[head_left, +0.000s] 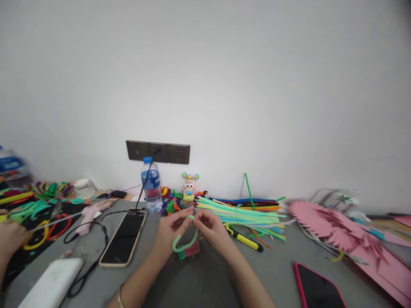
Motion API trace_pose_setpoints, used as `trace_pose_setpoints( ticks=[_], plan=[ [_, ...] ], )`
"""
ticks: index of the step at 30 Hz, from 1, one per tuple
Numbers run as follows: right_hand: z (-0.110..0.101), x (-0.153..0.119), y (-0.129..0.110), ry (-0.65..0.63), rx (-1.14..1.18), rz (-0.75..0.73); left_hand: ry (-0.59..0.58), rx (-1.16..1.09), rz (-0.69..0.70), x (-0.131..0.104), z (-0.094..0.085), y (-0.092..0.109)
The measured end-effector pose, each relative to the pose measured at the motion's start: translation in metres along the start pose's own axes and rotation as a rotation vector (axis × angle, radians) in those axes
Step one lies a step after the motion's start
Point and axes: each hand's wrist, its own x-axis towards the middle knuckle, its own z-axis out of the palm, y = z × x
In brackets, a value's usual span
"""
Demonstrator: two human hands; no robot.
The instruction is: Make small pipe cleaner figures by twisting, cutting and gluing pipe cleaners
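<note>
Left hand (169, 233) and right hand (213, 230) both pinch narrowly on one green stem (186, 247), lower centre of the frame, bent into a curve! Looks like a shaping step; the next move calls for steady fingertips. Count: two phones (123, 239), two bottles (154, 183), one cutter (245, 241), one doll (189, 190).

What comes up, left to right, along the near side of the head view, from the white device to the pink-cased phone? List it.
White device → cream-cased phone → left hand → right hand → yellow-and-black cutter → pink-cased phone.
</note>
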Motion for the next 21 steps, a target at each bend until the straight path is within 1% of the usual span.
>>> trace_pose_setpoints(
  ticks=[2,6,10,14,16,21],
  plan=[
    [-0.0009,0.0,0.0,-0.012,-0.001,0.016,0.0,0.004,-0.018,-0.0005,0.0009,-0.0005],
    [-0.0029,0.0008,0.0019,-0.024,-0.004,0.04,0.021,-0.021,-0.096,0.0005,0.0022,-0.0004],
    [-0.0023,0.0018,0.0042,0.039,-0.037,-0.009,0.056,-0.117,-0.169,0.0028,0.001,0.0029],
    [-0.0004,0.0015,0.0038,0.068,-0.076,-0.02,0.088,-0.151,-0.195,0.0038,-0.0007,0.0058],
    [0.0004,0.0012,0.0027,0.05,-0.052,-0.009,0.099,-0.191,-0.208,0.004,-0.0006,0.0048],
    [0.0017,0.0008,0.002,-0.062,0.039,0.045,0.099,-0.393,-0.264,0.0044,0.0016,-0.0015]
  ],
)
